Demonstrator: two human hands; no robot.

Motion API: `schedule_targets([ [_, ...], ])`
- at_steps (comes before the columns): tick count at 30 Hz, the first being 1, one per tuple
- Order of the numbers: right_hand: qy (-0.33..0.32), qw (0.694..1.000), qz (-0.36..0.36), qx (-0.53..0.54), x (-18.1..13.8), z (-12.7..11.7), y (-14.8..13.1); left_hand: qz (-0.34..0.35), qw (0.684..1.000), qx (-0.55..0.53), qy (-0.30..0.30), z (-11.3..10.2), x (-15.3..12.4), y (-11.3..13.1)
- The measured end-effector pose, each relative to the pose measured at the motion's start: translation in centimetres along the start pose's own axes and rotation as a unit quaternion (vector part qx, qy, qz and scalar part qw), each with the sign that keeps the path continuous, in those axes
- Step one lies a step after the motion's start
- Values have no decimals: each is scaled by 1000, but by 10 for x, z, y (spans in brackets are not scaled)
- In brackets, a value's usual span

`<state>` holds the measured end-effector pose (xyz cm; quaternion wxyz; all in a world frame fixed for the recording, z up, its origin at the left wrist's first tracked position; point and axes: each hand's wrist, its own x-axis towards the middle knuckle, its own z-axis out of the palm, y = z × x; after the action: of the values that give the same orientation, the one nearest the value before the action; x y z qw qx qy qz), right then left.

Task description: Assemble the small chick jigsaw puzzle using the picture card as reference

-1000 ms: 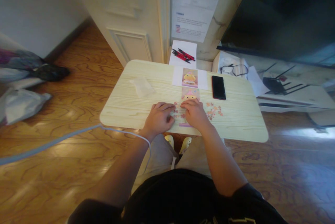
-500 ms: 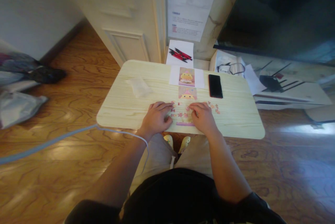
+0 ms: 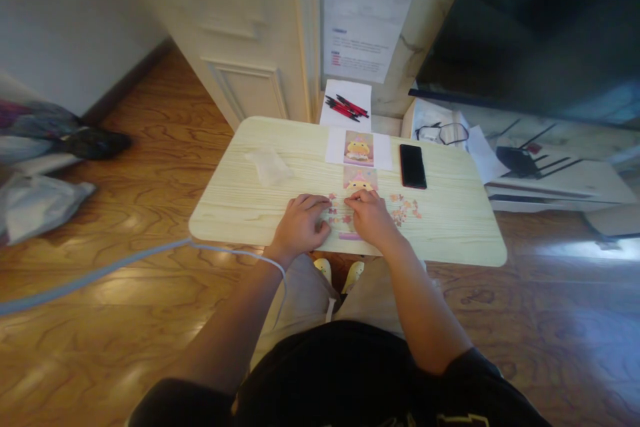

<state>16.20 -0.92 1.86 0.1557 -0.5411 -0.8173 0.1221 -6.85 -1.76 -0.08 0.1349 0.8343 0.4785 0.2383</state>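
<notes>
A partly joined jigsaw puzzle (image 3: 358, 180) with a yellow cartoon figure lies near the front of a small pale wooden table (image 3: 240, 204). My left hand (image 3: 301, 224) rests on the table just left of the puzzle, fingers curled with the tips at its edge. My right hand (image 3: 370, 216) lies over the lower part of the puzzle, fingers bent and pressed down on the pieces. Whether a piece is pinched in it is hidden. Several loose pieces (image 3: 405, 208) are scattered to the right of that hand. A reference picture (image 3: 359, 148) on white paper lies behind the puzzle.
A black phone (image 3: 413, 166) lies right of the reference picture. A crumpled clear plastic bag (image 3: 269, 166) sits at the table's left. Red and black pens (image 3: 347, 107) rest on paper behind the table, glasses (image 3: 444, 132) to the right. A white cable (image 3: 125, 260) runs from my left wrist.
My right hand went right to the loose pieces half a second ago and has come back left onto the puzzle. The left hand has stayed in place.
</notes>
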Motion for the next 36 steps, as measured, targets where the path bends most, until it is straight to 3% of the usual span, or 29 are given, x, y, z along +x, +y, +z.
schedule_targets([
  [5,38,997,-27,58,0,0,14,5,1000,-2,-11,0,0,0],
  [11,38,995,-41,88,1,0,17,8,1000,3,-11,0,0,0],
  [18,76,995,24,51,-2,-3,14,-10,1000,9,3,-1,1,2],
  [29,31,998,56,-13,10,8,-4,-5,1000,12,3,1,1,-1],
  [36,51,990,124,-48,7,9,-3,-7,1000,11,-2,0,1,0],
])
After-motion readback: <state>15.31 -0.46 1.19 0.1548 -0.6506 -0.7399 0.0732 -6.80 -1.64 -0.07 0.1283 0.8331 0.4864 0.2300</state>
